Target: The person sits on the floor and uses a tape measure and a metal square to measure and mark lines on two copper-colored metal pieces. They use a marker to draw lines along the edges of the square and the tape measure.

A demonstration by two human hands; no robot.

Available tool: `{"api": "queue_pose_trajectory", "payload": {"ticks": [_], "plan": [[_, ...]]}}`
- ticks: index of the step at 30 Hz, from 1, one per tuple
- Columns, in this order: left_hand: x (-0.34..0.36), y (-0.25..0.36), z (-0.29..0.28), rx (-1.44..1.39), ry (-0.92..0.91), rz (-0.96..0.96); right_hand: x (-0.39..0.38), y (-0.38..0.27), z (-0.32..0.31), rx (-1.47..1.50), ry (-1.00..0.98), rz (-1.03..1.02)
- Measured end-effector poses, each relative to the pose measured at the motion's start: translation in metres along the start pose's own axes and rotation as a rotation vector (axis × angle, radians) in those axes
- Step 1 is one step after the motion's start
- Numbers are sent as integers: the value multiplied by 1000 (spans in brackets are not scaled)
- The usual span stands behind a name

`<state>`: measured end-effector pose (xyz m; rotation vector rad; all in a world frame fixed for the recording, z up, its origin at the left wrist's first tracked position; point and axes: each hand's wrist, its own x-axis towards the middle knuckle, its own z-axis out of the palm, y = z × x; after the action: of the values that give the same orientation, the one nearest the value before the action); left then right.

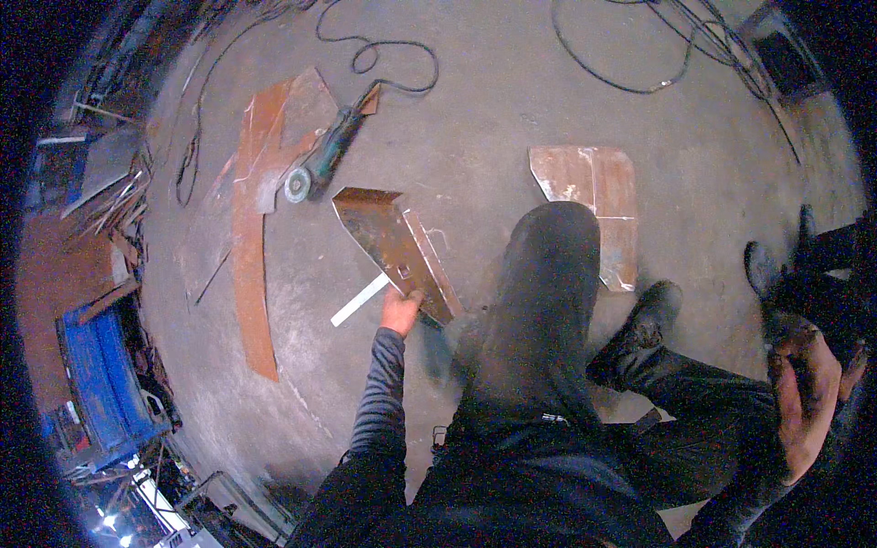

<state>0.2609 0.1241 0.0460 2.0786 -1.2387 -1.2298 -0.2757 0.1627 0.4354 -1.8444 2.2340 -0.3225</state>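
My left hand (pixel 400 310) grips the lower edge of a rusty, folded steel bracket (pixel 388 237) with a small square hole and a raised flange. A flat white strip (pixel 359 300) sticks out from beside the bracket, close to my fingers; its other end is hidden. Off to the right, my right hand (pixel 808 393) is raised near my bent leg with its fingers curled. Something dark is at its fingertips, too unclear to name. Beyond the bracket, a green angle grinder (pixel 336 151) with a pale disc rests near rusty plate pieces.
A long rusty steel strip (pixel 251 283) lies on the concrete floor to the left. Another cut plate (pixel 617 183) is partly behind my knee. Cables (pixel 630 87) loop at the far side. A blue container (pixel 108 379) and scrap stand at left; another person's boot (pixel 758 267) shows at right.
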Motion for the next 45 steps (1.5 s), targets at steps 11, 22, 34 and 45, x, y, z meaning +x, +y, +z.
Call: {"api": "queue_pose_trajectory", "payload": {"ticks": [11, 22, 34, 45], "plan": [[2, 3, 17, 146, 109, 123, 18, -22, 3, 28, 50, -55], [4, -12, 4, 223, 124, 174, 12, -13, -1, -91, -63, -131], [-6, 14, 15, 107, 167, 147, 6, 6, -10, -61, -166, -66], [-4, 16, 14, 105, 143, 90, 9, -8, -5, -135, -91, -52]]}}
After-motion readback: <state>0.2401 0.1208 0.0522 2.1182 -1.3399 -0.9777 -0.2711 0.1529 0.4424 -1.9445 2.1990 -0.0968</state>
